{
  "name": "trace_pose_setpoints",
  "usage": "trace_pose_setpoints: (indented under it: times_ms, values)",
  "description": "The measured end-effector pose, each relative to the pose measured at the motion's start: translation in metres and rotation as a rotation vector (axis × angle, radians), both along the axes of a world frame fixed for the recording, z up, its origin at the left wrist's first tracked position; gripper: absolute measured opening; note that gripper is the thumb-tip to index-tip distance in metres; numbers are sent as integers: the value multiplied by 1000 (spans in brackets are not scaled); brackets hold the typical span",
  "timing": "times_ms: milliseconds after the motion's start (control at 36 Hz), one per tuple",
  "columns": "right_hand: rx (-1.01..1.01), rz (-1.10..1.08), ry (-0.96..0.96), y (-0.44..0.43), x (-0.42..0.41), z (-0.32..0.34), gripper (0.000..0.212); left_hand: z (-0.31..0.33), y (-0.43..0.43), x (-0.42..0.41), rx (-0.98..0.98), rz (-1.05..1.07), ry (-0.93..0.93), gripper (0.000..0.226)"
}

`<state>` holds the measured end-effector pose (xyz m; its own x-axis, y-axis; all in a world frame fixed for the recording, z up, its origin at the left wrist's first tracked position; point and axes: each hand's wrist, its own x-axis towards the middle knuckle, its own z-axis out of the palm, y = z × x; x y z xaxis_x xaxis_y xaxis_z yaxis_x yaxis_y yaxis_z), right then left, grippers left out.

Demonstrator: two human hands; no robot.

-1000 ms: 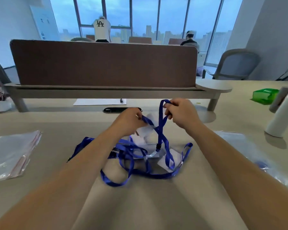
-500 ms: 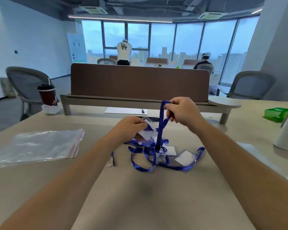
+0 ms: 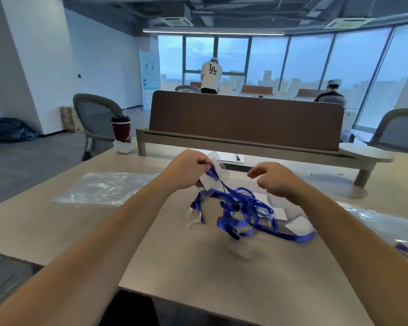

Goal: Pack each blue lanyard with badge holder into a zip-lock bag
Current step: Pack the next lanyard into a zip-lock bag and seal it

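A tangle of blue lanyards (image 3: 243,212) lies on the beige table (image 3: 222,278) in front of me, with clear badge holders (image 3: 297,225) among the straps. My left hand (image 3: 186,170) grips one clear badge holder (image 3: 216,172) and the blue strap clipped to it, lifted above the table. My right hand (image 3: 273,178) hovers just right of it with loosely curled fingers, holding nothing. A stack of clear zip-lock bags (image 3: 99,188) lies flat at the left. A bag holding a blue lanyard (image 3: 391,234) sits at the right edge.
A brown desk divider (image 3: 245,121) on a grey rail crosses the table's far side. A dark red cup (image 3: 121,132) stands at the far left corner. Paper and a pen (image 3: 233,158) lie under the divider. Grey chairs stand at left and right.
My right hand let go of the strap it held up, and the strap dropped onto the pile. My left hand lifted the badge holder higher. The view tilted up and swung left.
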<state>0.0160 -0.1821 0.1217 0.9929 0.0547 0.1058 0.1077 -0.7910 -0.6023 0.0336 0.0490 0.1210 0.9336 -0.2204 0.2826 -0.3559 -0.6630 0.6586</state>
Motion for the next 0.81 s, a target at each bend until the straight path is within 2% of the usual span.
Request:
trace_pose_setpoints:
  times_ms: [139, 278, 528, 723, 806]
  values:
    - [122, 116, -107, 27, 7, -4, 12, 0, 5, 1, -29, 22, -42, 25]
    - [35, 215, -19, 49, 16, -6, 26, 4, 10, 7, -26, 46, -114, 25]
    - [101, 235, 12, 69, 23, -6, 18, 10, 20, 14, -23, 82, -133, 25]
    - [200, 174, -131, 72, 28, 9, 17, 13, 31, 12, -118, 137, -102, 28]
    - [146, 179, -100, 73, 30, 15, 16, 13, 34, 11, -120, 185, -91, 26]
